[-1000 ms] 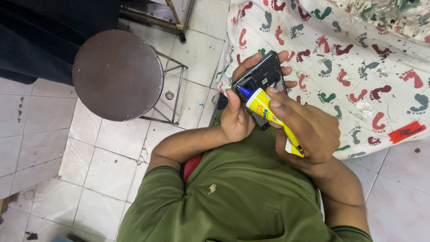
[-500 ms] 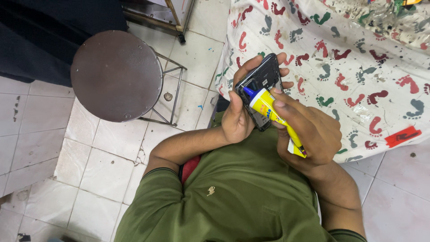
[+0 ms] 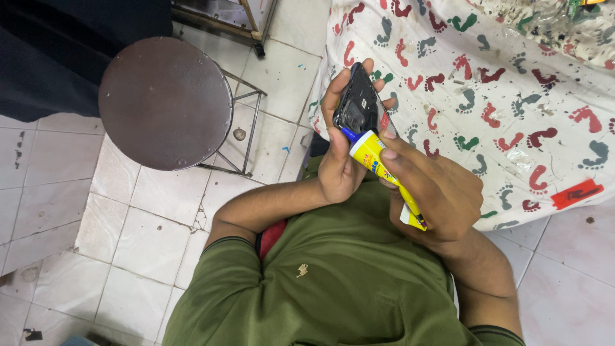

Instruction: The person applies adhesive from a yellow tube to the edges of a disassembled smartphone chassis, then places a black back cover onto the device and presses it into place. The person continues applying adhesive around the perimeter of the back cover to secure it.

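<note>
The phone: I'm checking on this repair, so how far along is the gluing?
Done: the phone is open, its insides showing. In hand: the left hand holds it while the right hand puts the yellow glue tube's blue tip against its lower edge. Left: no cover is fitted yet.

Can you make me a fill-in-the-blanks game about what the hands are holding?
1. The left hand holds a dark opened ____ upright.
2. The right hand squeezes a tube that is mostly ____ in colour.
3. The tube's blue tip touches the phone's ____ edge.
4. The round stool stands on the ____ floor.

Missing words: phone; yellow; lower; tiled
</note>
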